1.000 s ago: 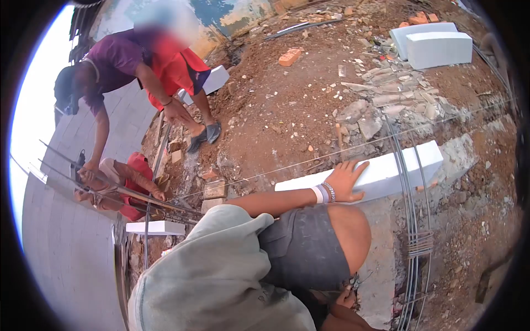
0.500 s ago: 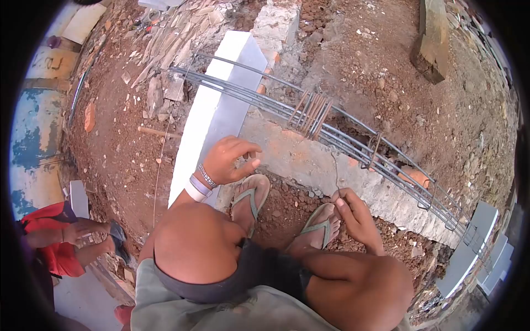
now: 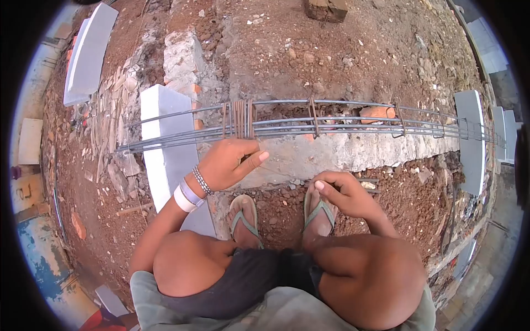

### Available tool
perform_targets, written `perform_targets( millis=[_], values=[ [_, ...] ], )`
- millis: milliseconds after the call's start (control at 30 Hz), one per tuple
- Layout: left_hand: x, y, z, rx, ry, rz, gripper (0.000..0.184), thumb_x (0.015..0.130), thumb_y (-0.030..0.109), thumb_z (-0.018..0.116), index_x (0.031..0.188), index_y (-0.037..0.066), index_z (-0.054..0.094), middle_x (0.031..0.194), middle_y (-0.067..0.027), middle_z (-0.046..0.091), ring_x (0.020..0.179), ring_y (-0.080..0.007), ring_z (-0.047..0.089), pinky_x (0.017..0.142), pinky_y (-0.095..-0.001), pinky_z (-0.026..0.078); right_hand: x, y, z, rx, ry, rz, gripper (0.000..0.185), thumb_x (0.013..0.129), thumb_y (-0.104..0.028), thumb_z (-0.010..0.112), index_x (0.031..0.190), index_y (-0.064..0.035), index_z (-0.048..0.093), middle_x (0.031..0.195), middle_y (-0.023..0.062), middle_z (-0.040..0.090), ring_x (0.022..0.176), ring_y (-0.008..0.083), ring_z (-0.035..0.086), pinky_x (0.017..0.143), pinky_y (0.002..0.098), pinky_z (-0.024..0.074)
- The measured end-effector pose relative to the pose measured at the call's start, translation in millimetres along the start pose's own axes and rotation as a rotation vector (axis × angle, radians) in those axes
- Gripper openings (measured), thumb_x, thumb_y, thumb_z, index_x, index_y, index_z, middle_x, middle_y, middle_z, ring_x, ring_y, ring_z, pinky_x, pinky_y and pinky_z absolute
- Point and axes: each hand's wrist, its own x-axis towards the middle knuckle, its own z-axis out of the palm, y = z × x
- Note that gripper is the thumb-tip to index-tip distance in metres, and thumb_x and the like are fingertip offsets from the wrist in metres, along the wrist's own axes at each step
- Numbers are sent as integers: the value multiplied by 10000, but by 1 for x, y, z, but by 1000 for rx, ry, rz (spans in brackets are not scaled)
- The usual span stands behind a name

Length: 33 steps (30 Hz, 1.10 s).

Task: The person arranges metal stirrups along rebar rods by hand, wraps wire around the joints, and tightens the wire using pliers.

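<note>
A cage of long steel rebars (image 3: 287,128) runs across in front of me. Several rusty stirrups (image 3: 241,118) are bunched near its left part, and one single stirrup (image 3: 313,117) stands farther right. My left hand (image 3: 229,161) is just below the bunched stirrups, thumb apart from the bent fingers, with nothing visible in it. My right hand (image 3: 343,193) is closed in a pinch above my right foot. The thin wire it held a moment ago can hardly be made out now.
A white foam block (image 3: 176,154) stands under the bars at left, another block (image 3: 472,143) at right. A concrete-and-brick footing (image 3: 381,151) lies below the cage. Wood (image 3: 327,9) is at the top; several brick pieces lie about. My sandalled feet (image 3: 243,220) are on rubble.
The view has turned and shifted, so the cage now lies nearly level. My left hand has come closer to the bunched stirrups. My right hand stays pinched.
</note>
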Motion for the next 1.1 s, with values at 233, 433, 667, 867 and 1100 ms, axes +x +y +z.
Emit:
perform_targets(
  millis=[233, 433, 667, 867, 1100],
  values=[
    [-10, -6, 20, -1, -79, -41, 373, 1028, 374, 620, 904, 23, 633, 871, -187, 619, 845, -394, 608, 776, -463, 487, -12, 34, 9, 62, 79, 20, 318, 1095, -264, 549, 1076, 6, 716, 951, 69, 719, 899, 133, 622, 840, 315, 505],
    [10, -27, -13, 576, 390, 116, 879, 807, 591, 796, 1471, 93, 507, 1399, -223, 549, 1274, -420, 520, 1102, -538, 389, -5, 25, -5, 35, 235, -32, 370, 1110, -320, 522, 1019, 3, 679, 868, 26, 660, 807, 101, 571, 752, 278, 478],
    [37, -68, -2, 475, 174, 3, 1007, 719, 642, 802, 1504, 96, 485, 1408, -189, 570, 1321, -384, 515, 1139, -532, 371, 16, 12, -15, -179, 436, -14, 430, 1107, -364, 529, 824, -42, 491, 709, -2, 444, 709, 70, 404, 637, 285, 377],
    [15, -77, -22, 563, 179, -2, 969, 706, 602, 825, 1467, 90, 511, 1373, -170, 593, 1275, -360, 548, 1118, -496, 385, 52, -16, -13, -526, 401, -286, 316, 973, -178, 705, 1034, -8, 446, 936, 151, 467, 884, 316, 488, 814, 429, 436],
    [-24, -102, -42, 571, 202, -71, 977, 694, 581, 833, 1480, 104, 501, 1387, -165, 586, 1275, -370, 546, 1130, -496, 383, 73, -25, 0, -582, 449, -334, 324, 950, -151, 718, 1149, 12, 520, 969, 146, 500, 963, 355, 543, 936, 465, 445]
  ],
)
